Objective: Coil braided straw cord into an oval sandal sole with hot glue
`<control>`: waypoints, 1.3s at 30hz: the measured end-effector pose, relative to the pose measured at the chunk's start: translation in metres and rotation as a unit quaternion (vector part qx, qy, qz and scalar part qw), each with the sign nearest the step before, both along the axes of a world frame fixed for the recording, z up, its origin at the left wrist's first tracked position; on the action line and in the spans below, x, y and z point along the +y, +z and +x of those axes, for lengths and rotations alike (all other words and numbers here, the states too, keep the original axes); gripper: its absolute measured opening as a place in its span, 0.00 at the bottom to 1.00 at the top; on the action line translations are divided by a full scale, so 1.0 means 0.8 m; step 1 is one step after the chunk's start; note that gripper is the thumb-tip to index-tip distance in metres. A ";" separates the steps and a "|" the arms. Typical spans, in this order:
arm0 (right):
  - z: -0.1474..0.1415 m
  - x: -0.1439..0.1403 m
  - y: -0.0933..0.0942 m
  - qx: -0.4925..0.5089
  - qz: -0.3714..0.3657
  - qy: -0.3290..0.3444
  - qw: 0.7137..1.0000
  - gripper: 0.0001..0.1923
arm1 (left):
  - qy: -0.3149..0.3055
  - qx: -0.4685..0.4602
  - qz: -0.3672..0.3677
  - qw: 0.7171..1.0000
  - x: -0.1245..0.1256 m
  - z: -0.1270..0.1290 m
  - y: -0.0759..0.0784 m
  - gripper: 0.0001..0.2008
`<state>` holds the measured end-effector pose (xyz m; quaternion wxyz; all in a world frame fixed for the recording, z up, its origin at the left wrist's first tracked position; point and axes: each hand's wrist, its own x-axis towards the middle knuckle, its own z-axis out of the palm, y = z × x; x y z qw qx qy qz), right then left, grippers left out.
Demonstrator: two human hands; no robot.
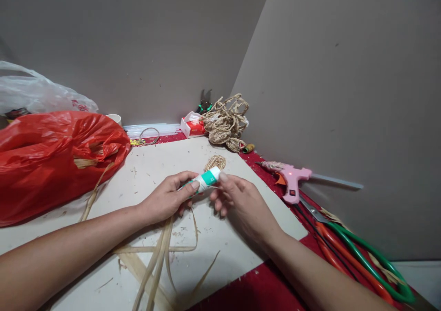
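Observation:
My left hand [174, 194] is closed around a white-and-green spool of thread [208, 178], held tilted above the white board. White thread is wound about its middle. By the spool's white end, my right hand [237, 198] has its fingers drawn together, and a fine thread [212, 187] runs to them from the spool. Dry straw strips [160, 256] trail from beneath my left hand toward the board's near edge. Just behind the spool lies a small coil of braided straw [215, 162], partly hidden by it.
At left sits a red plastic bag [44, 164] with straw poking out. A braided straw bundle [225, 122], a tissue pack [193, 125] and pruning shears [206, 102] stand at the back. Along the right lie a pink glue gun [292, 180] and large green-and-orange-handled scissors [354, 242].

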<state>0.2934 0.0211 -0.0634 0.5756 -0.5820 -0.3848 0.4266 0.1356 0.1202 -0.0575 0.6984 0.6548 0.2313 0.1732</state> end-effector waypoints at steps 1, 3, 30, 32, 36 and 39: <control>0.000 0.000 -0.001 0.001 -0.010 0.005 1.000 0.22 | 0.001 -0.001 0.005 1.000 0.000 0.000 0.000 0.21; -0.001 0.000 -0.003 0.016 -0.017 0.009 1.000 0.21 | 0.003 0.000 0.013 1.000 0.000 0.000 0.001 0.22; -0.009 -0.009 0.015 -0.106 0.045 -0.084 0.990 0.15 | 0.029 -0.059 -0.060 0.996 0.007 0.004 -0.005 0.21; -0.009 -0.008 0.016 -0.099 0.043 -0.088 0.990 0.15 | 0.035 -0.068 -0.098 0.992 0.007 0.004 -0.001 0.18; -0.003 -0.005 0.017 -0.059 0.036 -0.094 0.993 0.15 | 0.046 -0.083 -0.170 0.981 0.011 0.003 0.008 0.10; 0.005 0.001 0.012 0.001 0.032 -0.099 0.995 0.15 | 0.056 -0.096 -0.239 0.965 0.017 0.001 0.014 0.08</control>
